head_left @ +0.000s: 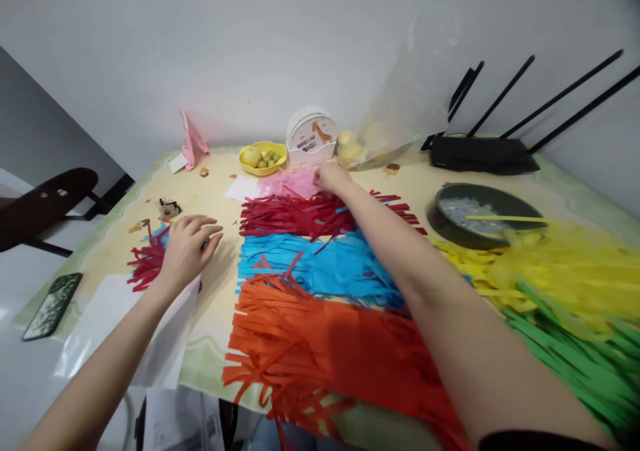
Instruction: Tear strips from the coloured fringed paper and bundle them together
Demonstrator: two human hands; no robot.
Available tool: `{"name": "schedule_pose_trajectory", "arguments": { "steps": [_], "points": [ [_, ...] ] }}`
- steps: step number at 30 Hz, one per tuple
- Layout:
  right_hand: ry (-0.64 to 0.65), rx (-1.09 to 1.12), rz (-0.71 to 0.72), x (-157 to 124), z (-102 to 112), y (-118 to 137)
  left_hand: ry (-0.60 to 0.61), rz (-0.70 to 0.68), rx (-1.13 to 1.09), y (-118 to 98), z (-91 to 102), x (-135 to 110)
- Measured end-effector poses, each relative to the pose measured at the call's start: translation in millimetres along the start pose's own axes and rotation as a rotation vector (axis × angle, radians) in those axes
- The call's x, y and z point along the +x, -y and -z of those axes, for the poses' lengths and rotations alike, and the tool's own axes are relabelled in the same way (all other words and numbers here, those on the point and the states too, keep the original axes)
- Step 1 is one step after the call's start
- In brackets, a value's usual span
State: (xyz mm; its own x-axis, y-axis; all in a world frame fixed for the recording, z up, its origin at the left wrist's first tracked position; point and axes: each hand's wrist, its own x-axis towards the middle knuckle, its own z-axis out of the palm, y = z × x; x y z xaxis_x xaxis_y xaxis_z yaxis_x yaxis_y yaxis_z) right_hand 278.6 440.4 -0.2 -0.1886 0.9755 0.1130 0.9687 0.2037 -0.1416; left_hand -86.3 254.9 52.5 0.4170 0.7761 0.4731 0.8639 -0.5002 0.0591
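My right hand (333,178) reaches to the back of the table. Its fingers are curled down onto the pink fringed tissue paper (287,183) and look pinched on it. In front of that lie strips of fringed tissue paper in dark red (290,216), blue (310,261) and orange (350,344), partly hidden by my right forearm. My left hand (190,248) is open with fingers bent and apart, holding nothing. Beside it is a small bunch of red and blue fringe pieces (147,258), over a white sheet (125,324).
Yellow fringe (560,264) and green fringe (565,358) lie at right, near a dark bowl (520,204) of clear bits. A router (480,154), a plastic bag (395,118), a giraffe holder (313,134), a yellow fruit dish (285,154) and a pink stand (193,144) line the back. A phone (53,306) lies left.
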Motion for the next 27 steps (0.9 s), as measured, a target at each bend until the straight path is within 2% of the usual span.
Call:
{"name": "schedule_pose_trajectory", "arguments": {
  "steps": [2,5,8,10,13,17,20,22,24,27],
  "points": [
    [-0.025,0.019,-0.040,7.8,12.8,-4.2,-0.003,-0.022,-0.081,-15.8,-14.8,41.1],
    [-0.087,0.054,-0.042,13.1,35.2,-3.8,0.017,0.007,-0.195,-42.8,-50.5,115.3],
    [-0.152,0.081,-0.013,8.8,50.8,2.7,0.139,0.116,-0.172,-71.1,-94.1,178.3],
    [-0.184,0.095,-0.002,2.8,55.8,6.0,0.238,0.184,-0.129,-85.7,-119.8,201.4],
    [-0.232,0.116,-0.001,-5.1,58.9,4.4,0.278,0.231,-0.108,-96.3,-145.1,210.1],
    [-0.289,0.159,-0.023,-12.1,64.6,-5.1,0.261,0.273,-0.102,-94.1,-154.4,210.8],
    [-0.475,0.229,-0.044,-22.4,71.9,-5.3,0.266,0.320,-0.123,-89.4,-153.3,219.7],
    [-0.589,0.241,0.000,-32.8,74.6,0.9,0.270,0.350,-0.142,-87.2,-152.5,226.6],
    [-0.530,0.193,0.106,-43.6,72.1,10.3,0.268,0.369,-0.163,-85.6,-152.0,231.7],
    [-0.302,0.117,0.218,-53.6,58.1,23.2,0.269,0.367,-0.205,-83.0,-150.2,235.6]
  ]
}}
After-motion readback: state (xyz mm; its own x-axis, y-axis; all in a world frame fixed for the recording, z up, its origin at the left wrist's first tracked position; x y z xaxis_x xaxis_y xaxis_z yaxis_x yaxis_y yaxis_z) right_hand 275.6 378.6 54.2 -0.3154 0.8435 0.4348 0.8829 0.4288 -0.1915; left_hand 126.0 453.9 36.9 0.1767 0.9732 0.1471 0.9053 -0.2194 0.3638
